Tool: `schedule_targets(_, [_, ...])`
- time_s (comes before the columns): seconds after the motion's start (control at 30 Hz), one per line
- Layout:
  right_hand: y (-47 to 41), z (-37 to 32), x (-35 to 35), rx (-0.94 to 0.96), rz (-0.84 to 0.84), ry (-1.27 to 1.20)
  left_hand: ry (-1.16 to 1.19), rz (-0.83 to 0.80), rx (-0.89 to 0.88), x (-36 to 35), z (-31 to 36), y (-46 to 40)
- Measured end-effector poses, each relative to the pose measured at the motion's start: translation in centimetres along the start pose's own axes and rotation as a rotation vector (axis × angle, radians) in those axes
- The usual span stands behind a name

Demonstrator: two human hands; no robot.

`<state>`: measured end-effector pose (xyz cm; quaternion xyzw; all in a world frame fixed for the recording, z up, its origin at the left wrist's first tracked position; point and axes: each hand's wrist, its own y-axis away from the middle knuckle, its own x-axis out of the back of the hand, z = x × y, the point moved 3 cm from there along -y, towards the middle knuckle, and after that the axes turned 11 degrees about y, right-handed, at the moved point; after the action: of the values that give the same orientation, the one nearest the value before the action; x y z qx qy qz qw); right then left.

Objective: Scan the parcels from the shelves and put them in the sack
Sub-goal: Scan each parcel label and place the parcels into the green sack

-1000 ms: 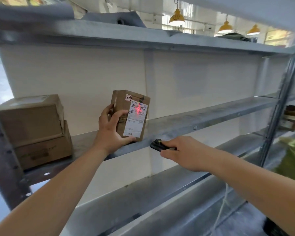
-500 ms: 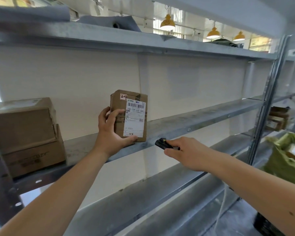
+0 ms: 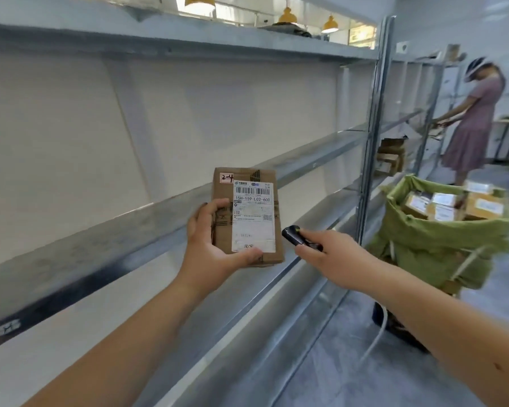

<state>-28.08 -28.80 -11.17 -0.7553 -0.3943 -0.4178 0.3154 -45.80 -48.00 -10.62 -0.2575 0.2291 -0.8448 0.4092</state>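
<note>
My left hand [image 3: 215, 254] grips the parcel [image 3: 247, 214] off the metal shelf [image 3: 100, 227], label facing me; my right hand [image 3: 332, 257] pinches the scanner [image 3: 299, 236] just beside it. The green sack [image 3: 441, 245], holding boxes, stands right. Small label print is illegible. Since earlier, the red scan light has gone.

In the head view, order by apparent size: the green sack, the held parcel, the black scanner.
1. green sack, though farther away
2. parcel, held by the left hand
3. scanner, in the right hand
</note>
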Motion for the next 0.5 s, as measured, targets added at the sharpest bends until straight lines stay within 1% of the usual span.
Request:
schedule_targets(0.2, [1.6,13.5,3.0,-0.159,0.014,-0.068,0.120,-0.125,0.052,-14.7,-1.6,-2.3])
schedule_targets(0.37, [3.4,24.7,6.6,-0.258,0.057,-0.047,0.223,-0.233,0.088,-27.6,-2.3,-4.5])
schedule_targets(0.5, [5.1,32.8,9.7,-0.378,0.036,0.004,0.279,-0.303,0.108,-37.2,-2.3,-5.6])
